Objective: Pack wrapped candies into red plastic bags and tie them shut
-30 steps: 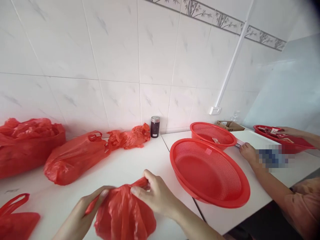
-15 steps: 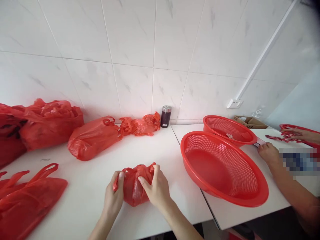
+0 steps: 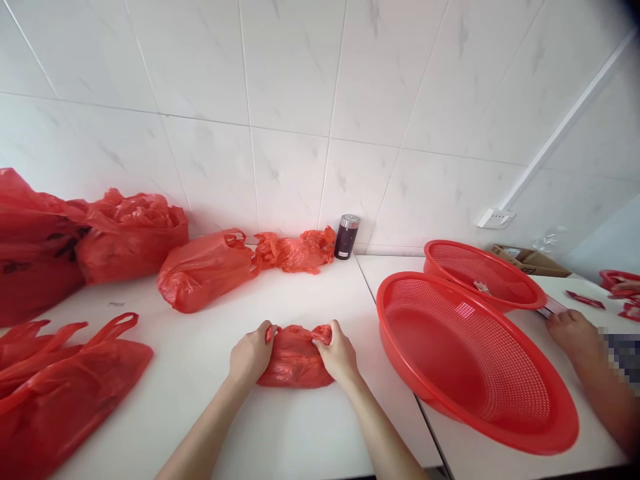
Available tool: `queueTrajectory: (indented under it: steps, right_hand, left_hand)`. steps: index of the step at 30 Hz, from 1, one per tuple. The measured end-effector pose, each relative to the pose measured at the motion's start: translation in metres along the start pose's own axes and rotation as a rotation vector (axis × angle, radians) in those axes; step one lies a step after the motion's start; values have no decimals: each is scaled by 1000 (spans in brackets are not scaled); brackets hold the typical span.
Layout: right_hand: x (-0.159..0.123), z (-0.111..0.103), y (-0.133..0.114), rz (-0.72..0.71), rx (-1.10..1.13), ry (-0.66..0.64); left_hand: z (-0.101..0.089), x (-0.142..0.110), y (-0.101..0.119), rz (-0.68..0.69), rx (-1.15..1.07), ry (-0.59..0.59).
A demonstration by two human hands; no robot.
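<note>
A small, bulging red plastic bag (image 3: 297,367) rests on the white table (image 3: 200,380) in front of me. My left hand (image 3: 253,353) is closed on the bag's gathered top at its left side. At the right side, my right hand (image 3: 337,353) pinches the other end of the top between thumb and fingers. What the bag contains is hidden by the plastic. To the right of my right hand sits a large red perforated basket (image 3: 440,360), with only its own bare bottom showing.
More red bags (image 3: 210,270) line the wall, and flat red bags (image 3: 75,387) lie at near left. A dark tumbler (image 3: 347,237) stands against the wall. Beyond the large basket are a second red basket (image 3: 480,273), a cardboard box (image 3: 533,259) and a co-worker's hand (image 3: 575,333).
The bag went from being held up near me to lying farther forward on the table, both hands still gripping its top. My view has swung left. The co-worker's far hand drew items from a basket.
</note>
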State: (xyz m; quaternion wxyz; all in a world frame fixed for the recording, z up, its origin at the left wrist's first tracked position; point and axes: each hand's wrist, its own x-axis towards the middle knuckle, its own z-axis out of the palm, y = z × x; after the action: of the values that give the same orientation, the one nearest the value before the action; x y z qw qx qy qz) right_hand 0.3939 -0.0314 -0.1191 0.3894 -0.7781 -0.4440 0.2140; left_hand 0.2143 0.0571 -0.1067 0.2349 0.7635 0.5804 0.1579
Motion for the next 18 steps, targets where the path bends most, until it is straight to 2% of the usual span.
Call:
queueTrajectory:
  steps: [6, 10, 14, 18]
  right_hand:
    - [2, -4, 4, -23, -10, 22]
    - [-3, -13, 5, -67, 72, -38]
    - [-5, -16, 8, -102, 297, -71]
    - [-2, -14, 13, -95, 387, -37]
  left_hand:
    - [-6, -2, -12, -69, 24, 42]
    - [-17, -5, -26, -124, -93, 54]
    - [-34, -17, -39, -95, -314, 5]
    - [-48, -27, -45, -85, -436, -74]
